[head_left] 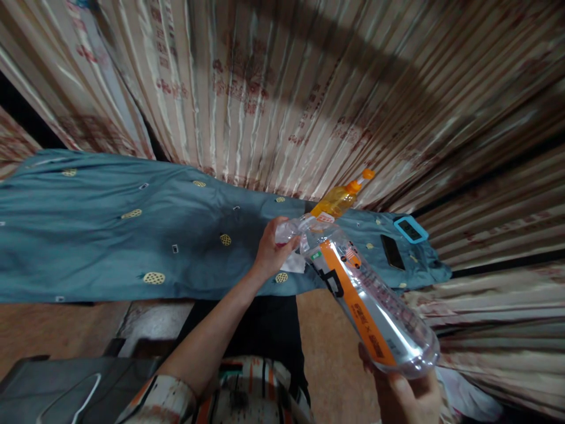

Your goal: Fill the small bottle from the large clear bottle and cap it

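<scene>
My right hand [408,394] grips the base of a large clear plastic bottle [371,300] with an orange label, tilted so its neck points up and left. My left hand [271,250] closes around the bottle's neck and cap end, with a white cloth or tissue [293,263] under the fingers. Just behind the neck stands a smaller bottle of yellow liquid [338,202] with an orange spout cap, on the blue cloth.
A table covered by a blue embroidered cloth [110,235] stretches left to right. A dark phone [392,252] and a light-blue framed device [410,228] lie at its right end. Patterned curtains [282,88] hang behind. A dark case [62,388] sits at bottom left.
</scene>
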### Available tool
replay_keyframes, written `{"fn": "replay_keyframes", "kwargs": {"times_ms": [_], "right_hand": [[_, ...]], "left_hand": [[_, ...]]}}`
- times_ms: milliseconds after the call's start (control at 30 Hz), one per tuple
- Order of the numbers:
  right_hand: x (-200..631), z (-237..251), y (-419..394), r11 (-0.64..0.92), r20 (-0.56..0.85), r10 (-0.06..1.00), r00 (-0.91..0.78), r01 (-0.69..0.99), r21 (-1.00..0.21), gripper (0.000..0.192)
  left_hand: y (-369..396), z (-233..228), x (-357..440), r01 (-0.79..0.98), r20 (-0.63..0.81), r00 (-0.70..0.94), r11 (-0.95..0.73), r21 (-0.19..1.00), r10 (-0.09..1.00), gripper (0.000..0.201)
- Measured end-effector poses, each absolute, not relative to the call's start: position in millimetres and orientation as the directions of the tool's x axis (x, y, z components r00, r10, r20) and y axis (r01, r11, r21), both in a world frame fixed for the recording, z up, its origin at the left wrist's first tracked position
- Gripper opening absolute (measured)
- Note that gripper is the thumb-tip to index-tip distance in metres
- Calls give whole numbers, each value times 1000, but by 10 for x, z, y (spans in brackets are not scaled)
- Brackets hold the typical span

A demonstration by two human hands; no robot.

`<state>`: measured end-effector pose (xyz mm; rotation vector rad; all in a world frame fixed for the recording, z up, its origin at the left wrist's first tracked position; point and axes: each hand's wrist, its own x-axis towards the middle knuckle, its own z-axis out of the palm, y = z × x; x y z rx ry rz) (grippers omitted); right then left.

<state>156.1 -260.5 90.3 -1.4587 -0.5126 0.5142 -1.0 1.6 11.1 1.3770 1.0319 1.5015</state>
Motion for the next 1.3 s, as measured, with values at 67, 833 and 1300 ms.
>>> {"fn": "replay_keyframes", "kwargs": {"times_ms": [67,833,1300], "right_hand": [[1546,908,-2592,63,17,593,805,-25,-998,81],[1496,981,-2558,54,34,620,784,1,-999,102],[1463,1012,-2549,52,24,622,783,-10,-999,79]], "left_hand": [[15,117,-12,-51,314,-53,-317,947,948,47],[18,150,-46,-39,302,-29,-303,952,953,48],[24,151,-44,-52,291,-31,-292,955,956,47]]}}
